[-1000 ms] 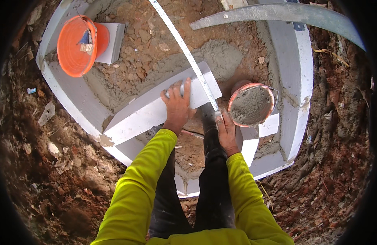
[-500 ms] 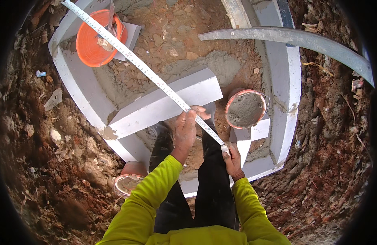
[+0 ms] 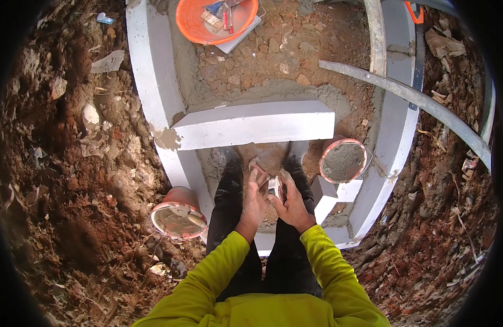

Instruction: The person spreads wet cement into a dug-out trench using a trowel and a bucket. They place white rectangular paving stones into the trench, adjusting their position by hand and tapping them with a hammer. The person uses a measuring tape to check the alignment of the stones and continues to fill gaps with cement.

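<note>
Between my hands is a small, silvery tape measure (image 3: 274, 187), its long blade no longer showing. My right hand (image 3: 293, 203) is closed round it from the right, thumb across the near side. Close by on the left, my left hand (image 3: 253, 200) is held with loosely bent fingers apart and nothing visible in them; whether its fingertips touch the case I cannot make out. Both hands are above the gap between my legs. Just beyond them a white block (image 3: 257, 131) lies crosswise between the side walls of a low block frame (image 3: 149, 65).
A bucket of grey mortar (image 3: 343, 161) stands at right, another bucket (image 3: 179, 220) with a trowel at left. An orange basin (image 3: 216, 22) holds tools at the far side. A curved metal strip (image 3: 420, 98) crosses the right wall. Rough soil (image 3: 88, 229) surrounds the frame.
The long white tape blade stretched to the upper left has gone back into its case. My hands have drawn together, and the view has shifted, with the crosswise block now lying more level.
</note>
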Demonstrator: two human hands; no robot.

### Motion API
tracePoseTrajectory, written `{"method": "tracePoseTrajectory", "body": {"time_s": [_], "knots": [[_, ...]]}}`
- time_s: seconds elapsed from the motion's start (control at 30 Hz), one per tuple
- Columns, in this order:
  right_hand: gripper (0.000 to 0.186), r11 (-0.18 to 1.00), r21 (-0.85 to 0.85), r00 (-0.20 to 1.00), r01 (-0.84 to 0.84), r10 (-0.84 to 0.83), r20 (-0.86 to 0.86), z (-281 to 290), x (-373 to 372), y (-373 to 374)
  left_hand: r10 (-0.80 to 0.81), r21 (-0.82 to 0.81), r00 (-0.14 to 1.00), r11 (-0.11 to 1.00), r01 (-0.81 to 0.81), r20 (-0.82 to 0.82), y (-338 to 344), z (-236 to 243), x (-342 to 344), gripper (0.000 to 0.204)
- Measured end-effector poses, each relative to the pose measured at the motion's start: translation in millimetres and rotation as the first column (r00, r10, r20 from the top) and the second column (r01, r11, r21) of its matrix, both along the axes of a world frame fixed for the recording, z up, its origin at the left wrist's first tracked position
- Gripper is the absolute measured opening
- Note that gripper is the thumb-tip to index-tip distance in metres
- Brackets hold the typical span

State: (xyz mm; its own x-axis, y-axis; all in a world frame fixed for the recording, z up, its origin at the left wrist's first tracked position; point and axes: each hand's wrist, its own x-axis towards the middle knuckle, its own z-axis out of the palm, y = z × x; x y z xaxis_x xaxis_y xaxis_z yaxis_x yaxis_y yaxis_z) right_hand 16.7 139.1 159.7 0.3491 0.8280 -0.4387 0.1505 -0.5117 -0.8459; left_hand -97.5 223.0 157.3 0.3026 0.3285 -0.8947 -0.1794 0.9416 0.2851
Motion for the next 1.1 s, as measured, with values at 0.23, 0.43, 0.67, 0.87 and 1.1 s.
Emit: {"method": "tracePoseTrajectory", "body": {"time_s": [0.23, 0.43, 0.67, 0.87, 1.1], "knots": [[0.058, 0.943, -0.071, 0.933, -0.325, 0.332, 0.139, -6.0, -59.3, 88.6, 0.247, -0.319, 0.969, 0.919, -0.232, 0.007, 48.4, -30.9, -57.7, 0.055], [0.047, 0.995, 0.005, 0.989, -0.099, 0.098, 0.112, -19.3, -76.4, 89.8, -0.241, 0.21, 0.53, 0.727, 0.653, -0.813, 123.6, -68.7, -104.8, 0.031], [0.046, 0.95, -0.31, 0.982, -0.041, 0.095, 0.162, -19.0, -41.3, 37.6, -0.068, 0.126, 0.144, 0.216, 0.968, -0.987, 189.7, -125.5, -98.2, 0.06], [0.047, 0.941, -0.329, 0.99, 0.076, -0.033, 0.135, -36.0, -26.3, -12.1, -0.032, -0.043, -0.037, 0.243, 0.969, -0.999, 175.6, -148.9, -79.2, 0.087], [0.041, 0.926, -0.375, 0.999, 0.041, -0.034, 0.025, -41.4, 16.7, -54.2, 0.053, 0.227, 0.222, 0.354, 0.907, -0.973, 74.8, -69.6, -104.5, 0.084]]}}
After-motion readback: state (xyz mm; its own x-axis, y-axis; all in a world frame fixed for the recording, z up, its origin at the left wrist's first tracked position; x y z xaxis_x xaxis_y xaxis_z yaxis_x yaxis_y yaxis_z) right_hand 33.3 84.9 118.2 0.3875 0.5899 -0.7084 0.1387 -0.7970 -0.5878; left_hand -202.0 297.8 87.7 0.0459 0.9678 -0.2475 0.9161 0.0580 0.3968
